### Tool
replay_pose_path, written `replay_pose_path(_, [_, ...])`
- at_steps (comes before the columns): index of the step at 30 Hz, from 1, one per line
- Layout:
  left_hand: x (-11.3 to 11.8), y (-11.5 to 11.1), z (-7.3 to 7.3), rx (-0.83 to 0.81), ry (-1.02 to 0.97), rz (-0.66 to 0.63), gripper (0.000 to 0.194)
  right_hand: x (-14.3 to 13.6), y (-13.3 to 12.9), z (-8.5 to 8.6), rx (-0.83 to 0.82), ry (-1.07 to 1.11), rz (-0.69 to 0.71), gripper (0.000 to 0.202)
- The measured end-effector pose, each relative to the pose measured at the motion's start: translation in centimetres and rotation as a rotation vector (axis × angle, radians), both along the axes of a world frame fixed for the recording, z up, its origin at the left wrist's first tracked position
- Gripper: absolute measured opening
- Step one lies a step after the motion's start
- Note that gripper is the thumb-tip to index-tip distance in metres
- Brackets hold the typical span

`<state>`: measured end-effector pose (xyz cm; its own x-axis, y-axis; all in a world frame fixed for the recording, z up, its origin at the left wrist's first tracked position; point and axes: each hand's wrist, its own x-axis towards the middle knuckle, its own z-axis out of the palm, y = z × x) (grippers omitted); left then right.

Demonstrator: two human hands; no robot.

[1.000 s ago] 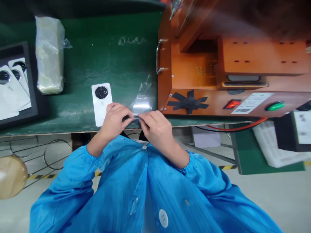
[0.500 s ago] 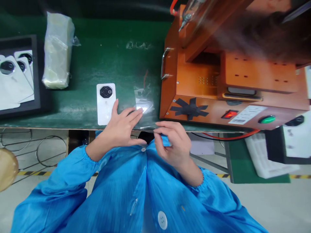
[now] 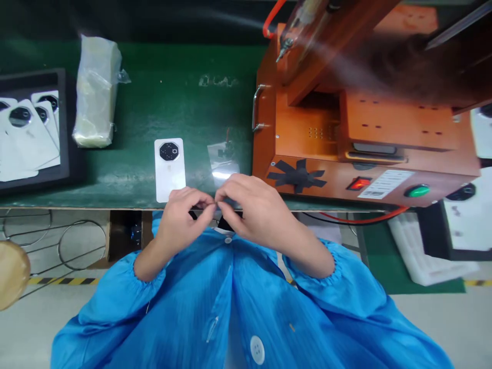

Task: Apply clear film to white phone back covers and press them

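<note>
My left hand [image 3: 186, 216] and my right hand [image 3: 258, 206] meet at the bench's front edge, both closed in a pinch with their fingertips touching. Whatever lies between the fingertips is too small to make out. Just beyond them, a clear plastic film [image 3: 222, 163] lies on the green bench, its near end hidden by my right hand. Beside my left hand a white phone back panel [image 3: 170, 177] with a black octagonal camera area lies flat, camera end away from me.
On the right stands an orange machine [image 3: 265, 154] with a red switch [image 3: 360, 183] and a green button [image 3: 417, 191]. A plastic-wrapped block [image 3: 96, 92] lies at the left, next to a black tray [image 3: 61, 128] of several white panels [image 3: 31, 138]. A stool [image 3: 13, 274] stands below left.
My left hand has drawn back from the film and closed into a pinch. My right hand has moved left to meet it. The view has shifted slightly.
</note>
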<state>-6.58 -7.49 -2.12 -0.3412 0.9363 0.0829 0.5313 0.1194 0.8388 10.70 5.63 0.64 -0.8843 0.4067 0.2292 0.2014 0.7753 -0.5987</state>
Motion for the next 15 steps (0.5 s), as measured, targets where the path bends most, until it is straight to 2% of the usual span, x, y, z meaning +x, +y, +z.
replay_pose_path(3, [-0.4, -0.3, -0.6, 0.032, -0.338, 0.284, 0.014, -1.7, 0.5, -0.8, -0.258, 0.197, -0.186, 0.025])
replay_pose_path(5, [-0.9, -0.3, -1.0, 0.076, -0.528, 0.389, 0.017, -3.0, 0.8, -1.7, -0.485, 0.247, -0.288, 0.024])
replay_pose_path(6, [-1.1, -0.3, -1.2, 0.093, -0.575, 0.419, 0.018, -3.7, 0.8, -2.1, -0.594, 0.234, -0.294, 0.025])
replay_pose_path(9, [-1.2, -0.2, -1.6, 0.136, -0.612, 0.488, 0.020, -5.6, 0.4, -2.9, -0.799, 0.153, -0.232, 0.041])
replay_pose_path(13, [-1.2, -0.7, -1.9, 0.159, -0.602, 0.497, 0.019, -7.1, -0.7, -3.0, -0.868, 0.137, -0.225, 0.052])
replay_pose_path(15, [-2.0, -1.2, -2.3, 0.122, -0.465, 0.448, 0.024, -7.6, -0.6, -2.8, -0.858, 0.166, -0.236, 0.052])
